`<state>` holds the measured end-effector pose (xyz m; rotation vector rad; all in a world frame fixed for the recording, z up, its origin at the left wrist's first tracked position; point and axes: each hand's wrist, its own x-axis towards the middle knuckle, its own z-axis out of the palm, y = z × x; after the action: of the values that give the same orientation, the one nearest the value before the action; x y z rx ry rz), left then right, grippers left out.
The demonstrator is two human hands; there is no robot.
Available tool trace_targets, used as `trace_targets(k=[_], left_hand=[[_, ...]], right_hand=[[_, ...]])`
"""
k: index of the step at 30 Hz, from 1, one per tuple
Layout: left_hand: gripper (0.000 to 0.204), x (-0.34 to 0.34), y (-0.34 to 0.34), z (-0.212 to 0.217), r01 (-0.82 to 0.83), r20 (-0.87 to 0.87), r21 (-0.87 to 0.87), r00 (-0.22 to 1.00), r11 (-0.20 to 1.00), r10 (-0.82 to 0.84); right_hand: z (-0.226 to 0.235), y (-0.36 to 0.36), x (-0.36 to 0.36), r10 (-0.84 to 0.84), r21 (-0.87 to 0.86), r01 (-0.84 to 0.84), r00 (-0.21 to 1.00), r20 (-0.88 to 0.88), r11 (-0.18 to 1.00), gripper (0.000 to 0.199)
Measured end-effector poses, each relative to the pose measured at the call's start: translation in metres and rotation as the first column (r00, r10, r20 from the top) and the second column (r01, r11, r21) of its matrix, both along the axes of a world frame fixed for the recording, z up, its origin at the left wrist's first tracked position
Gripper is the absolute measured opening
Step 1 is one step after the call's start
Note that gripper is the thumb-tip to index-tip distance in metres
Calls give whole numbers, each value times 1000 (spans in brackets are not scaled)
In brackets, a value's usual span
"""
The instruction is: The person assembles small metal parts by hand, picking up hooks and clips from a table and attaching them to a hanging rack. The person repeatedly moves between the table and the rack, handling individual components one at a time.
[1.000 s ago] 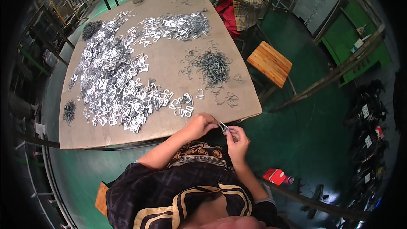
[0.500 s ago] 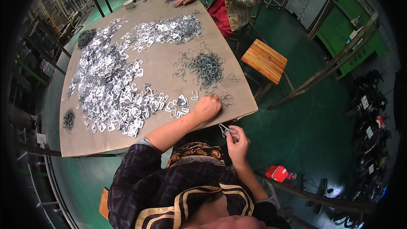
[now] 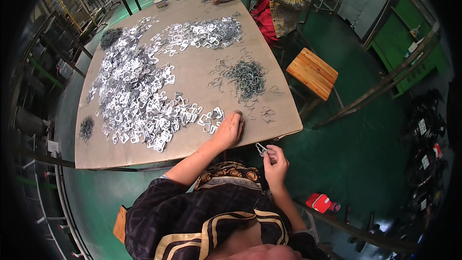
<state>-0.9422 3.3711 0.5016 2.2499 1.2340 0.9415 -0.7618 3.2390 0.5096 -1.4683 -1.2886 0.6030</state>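
My left hand (image 3: 230, 129) rests at the table's near edge, fingers curled together; what they hold, if anything, is hidden. Beside it lies a small group of flat silver metal hooks (image 3: 211, 119), at the tip of a large heap of the same hooks (image 3: 137, 89). Off the table's edge, my right hand (image 3: 276, 163) pinches a silver metal hook (image 3: 261, 149) between thumb and fingers. Beyond my left hand lies a pile of thin, dark bent wire pieces (image 3: 248, 79), with a few stray wires (image 3: 267, 114) closer to the edge.
Another heap of hooks (image 3: 207, 33) lies farther back on the brown table (image 3: 192, 77). Small dark wire piles (image 3: 86, 129) sit along its left side. A co-worker in a plaid shirt (image 3: 288, 0) works at the far right corner. A wooden stool (image 3: 313, 73) stands right of the table.
My left hand has drawn back toward me and left from the stray wires. A lone hook near it no longer shows. My right hand still holds its hook; the whole view has shifted slightly.
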Motion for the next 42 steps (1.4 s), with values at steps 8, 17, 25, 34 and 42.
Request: trace_targets(k=[8,17,25,34,42], left_hand=[[16,-38,-5,0,-296,119,12,949,955,292],[8,-22,7,-19,-129,342,-59,929,990,141],[11,-50,41,-14,-279,233,-9,934,960,273],[19,-85,82,-41,-201,-73,127,975,971,211],[28,-36,91,-23,217,-309,235,941,948,-139]], right_hand=[[5,2,-2,-40,-29,38,995,-91,999,23],[7,3,-6,-2,21,2,1000,-16,1000,22],[26,-4,-4,-100,66,96,994,49,993,24],[19,1,-6,-177,81,167,975,137,983,23],[21,-12,-1,-262,79,254,960,102,964,22]])
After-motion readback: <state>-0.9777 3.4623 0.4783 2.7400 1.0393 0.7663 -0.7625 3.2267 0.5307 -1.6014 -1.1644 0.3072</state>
